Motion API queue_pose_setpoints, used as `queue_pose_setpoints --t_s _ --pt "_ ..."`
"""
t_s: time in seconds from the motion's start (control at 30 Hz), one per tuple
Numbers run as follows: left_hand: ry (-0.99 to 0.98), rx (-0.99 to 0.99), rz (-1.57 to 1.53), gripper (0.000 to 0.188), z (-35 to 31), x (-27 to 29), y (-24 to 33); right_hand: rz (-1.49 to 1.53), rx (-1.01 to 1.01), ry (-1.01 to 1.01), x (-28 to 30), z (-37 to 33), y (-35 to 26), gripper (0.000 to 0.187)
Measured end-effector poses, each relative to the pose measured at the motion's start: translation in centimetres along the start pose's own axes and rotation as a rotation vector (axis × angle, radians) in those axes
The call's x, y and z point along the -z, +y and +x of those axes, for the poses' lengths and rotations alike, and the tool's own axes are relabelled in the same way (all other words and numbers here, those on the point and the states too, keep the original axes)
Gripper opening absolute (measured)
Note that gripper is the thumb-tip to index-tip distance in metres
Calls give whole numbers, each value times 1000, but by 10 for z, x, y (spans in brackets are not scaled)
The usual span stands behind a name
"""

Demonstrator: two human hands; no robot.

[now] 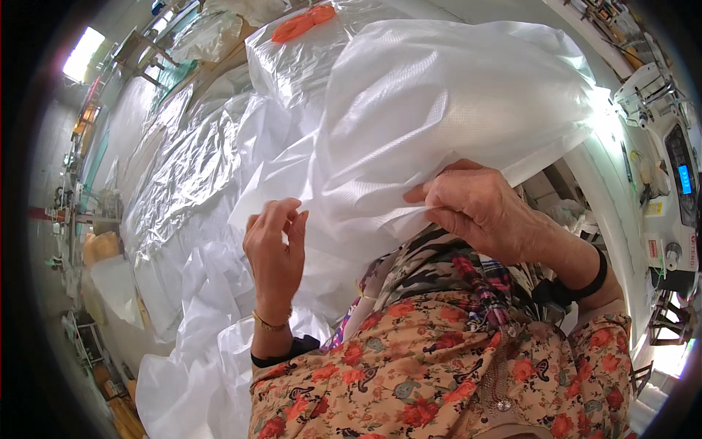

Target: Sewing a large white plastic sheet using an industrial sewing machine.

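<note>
White, half-translucent sheeting [468,95] is spreading out in front of me, showing a fine ribbed texture and swelling into a broad, rounded pouch with soft folds gathering toward my side. My right hand [475,212] is pinching its near edge between thumb and forefinger, and small creases are running out from that grip. My left hand [274,252] is curving by the left part of the same sheeting, thumb and fingertips lying close together; I am not able to tell whether that grip is pressing on an edge or only resting near it.

The sheeting's long axis is running from lower left, near my left hand, to upper right, where its end is narrowing toward the sewing machine [673,190] standing at the right by a pale desk [621,212]. Crinkled silvery film [190,172] is lying to the left, glinting in sharp little ridges, and an orange bundle [303,23] is sitting beyond it. Limp white folds [212,351] are sagging at lower left, beside my flower-printed garment [431,373].

Glare is washing out the sheeting's right tip, so I am not making out how it is meeting the machine. My right hand's lower fingers are curling out of sight, and a dark round rim is cutting off the machine's far side
</note>
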State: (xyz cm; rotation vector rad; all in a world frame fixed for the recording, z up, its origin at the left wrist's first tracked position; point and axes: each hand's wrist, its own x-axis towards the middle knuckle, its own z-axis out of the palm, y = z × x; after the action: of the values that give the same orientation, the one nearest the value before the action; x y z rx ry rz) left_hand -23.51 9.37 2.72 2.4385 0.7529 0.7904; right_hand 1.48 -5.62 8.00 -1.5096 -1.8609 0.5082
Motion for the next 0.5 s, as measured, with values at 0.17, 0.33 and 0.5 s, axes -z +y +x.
queue_pose_setpoints --t_s 0.17,0.33,0.5 --pt "243 -130 -305 22 -16 -29 46 61 -47 35 -1 6 3 12" --pt "236 -48 -244 35 -11 -69 42 268 -203 -47 5 6 -6 17" --pt "318 -51 -243 28 -10 -79 36 177 -181 9 2 10 -6 16"
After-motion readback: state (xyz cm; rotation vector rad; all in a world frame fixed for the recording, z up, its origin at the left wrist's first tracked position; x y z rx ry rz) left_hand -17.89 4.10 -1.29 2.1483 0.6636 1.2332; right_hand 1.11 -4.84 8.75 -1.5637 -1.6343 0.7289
